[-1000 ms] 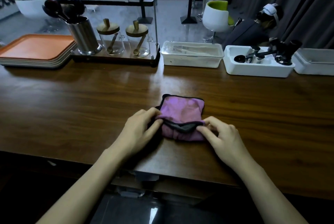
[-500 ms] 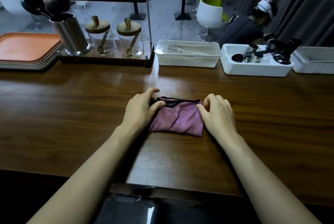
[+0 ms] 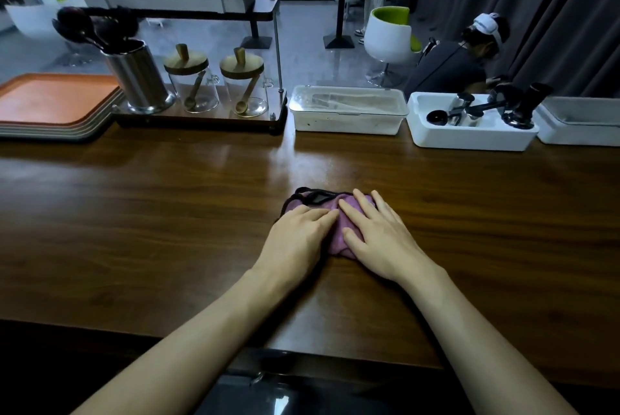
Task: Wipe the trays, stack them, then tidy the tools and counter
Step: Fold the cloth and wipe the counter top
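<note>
While the orange trays sit stacked at the far left of the counter, the left hand lies flat, fingers straight, on the folded purple cloth mid-counter, and the right hand presses it likewise, fingers extended; tools lie in a white bin far right

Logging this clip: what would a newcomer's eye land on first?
The left hand and right hand press flat on a purple cloth midway across the counter. Orange trays sit stacked at far left; a steel pot, two jars and white bins line the back.
</note>
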